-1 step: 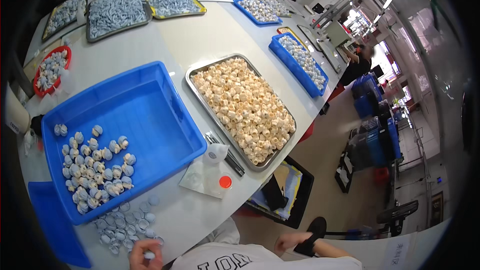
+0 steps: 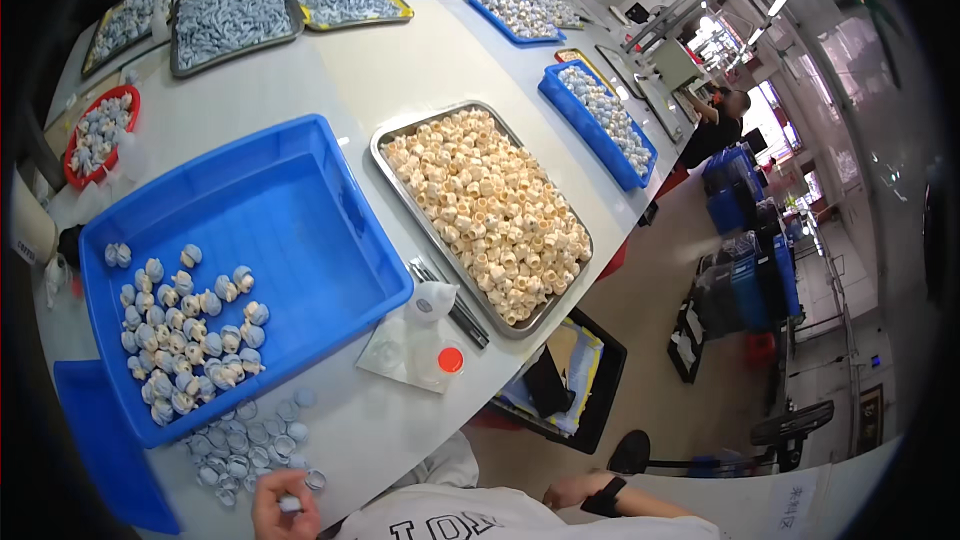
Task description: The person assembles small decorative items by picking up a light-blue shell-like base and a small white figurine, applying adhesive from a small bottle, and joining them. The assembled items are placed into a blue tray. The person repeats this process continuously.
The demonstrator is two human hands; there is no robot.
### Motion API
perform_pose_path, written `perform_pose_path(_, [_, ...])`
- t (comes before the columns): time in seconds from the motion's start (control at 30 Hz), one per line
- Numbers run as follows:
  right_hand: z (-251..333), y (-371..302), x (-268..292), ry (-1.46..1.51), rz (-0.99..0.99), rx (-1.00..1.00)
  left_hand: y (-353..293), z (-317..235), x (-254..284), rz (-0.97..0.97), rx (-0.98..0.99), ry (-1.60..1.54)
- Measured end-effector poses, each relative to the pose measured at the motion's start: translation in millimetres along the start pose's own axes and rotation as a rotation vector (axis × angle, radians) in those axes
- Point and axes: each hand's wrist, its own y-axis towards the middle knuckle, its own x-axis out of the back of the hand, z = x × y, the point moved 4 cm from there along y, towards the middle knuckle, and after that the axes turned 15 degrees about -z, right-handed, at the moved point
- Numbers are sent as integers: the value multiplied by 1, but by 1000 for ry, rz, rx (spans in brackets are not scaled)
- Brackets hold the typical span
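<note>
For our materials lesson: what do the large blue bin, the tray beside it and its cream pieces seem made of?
Large blue bin: probably moulded plastic, slightly glossy; uniform colour, rounded corners. Tray: likely steel, shiny; silvery rim. Cream pieces: perhaps plastic, fairly matte; repeated hollow shapes suggest moulding.

a smooth, lightly glossy finish is shown by the white table top [image 2: 400,70]. the large blue tub [image 2: 275,200] seems to be moulded from shiny plastic, and the tray [image 2: 438,240] is formed of bright metal. matt, plastic-like surfaces are seen on the cream pieces [image 2: 490,215]; thin, smooth plastic is suggested by the pale blue shells [image 2: 238,442], matt cloth by the white shirt [image 2: 530,515]
</note>
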Motion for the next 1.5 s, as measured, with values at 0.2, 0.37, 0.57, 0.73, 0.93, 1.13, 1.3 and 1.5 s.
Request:
perform_pose_path(0.2, [110, 0, 175, 60, -1006, -2, -2, 11, -1, 146, 36, -139])
perform_pose_path(0.37, [122, 19, 304, 191, -1617, 126, -6, 0, 2, 200, 34, -100])
perform_pose_path(0.57, [104, 62, 317, -210, -1646, 130, -10, -1, -11, 142, 47, -116])
perform_pose_path(0.73, [114, 47, 326, -209, -1697, 179, -7, -4, -20, 155, -46, -159])
perform_pose_path(0.93, [235, 11, 252, 991, -1234, 958, -3, -9, -35, 324, -68, -22])
perform_pose_path(1.13, [316, 62, 177, 316, -806, 1192, 12, 0, -55, 468, -217, 28])
perform_pose_path(1.3, [318, 60, 177, 199, -770, 1200, 11, 4, -55, 407, -270, 130])
perform_pose_path(1.5, [313, 68, 177, 758, -536, 1162, 8, 4, -55, 413, -240, -16])
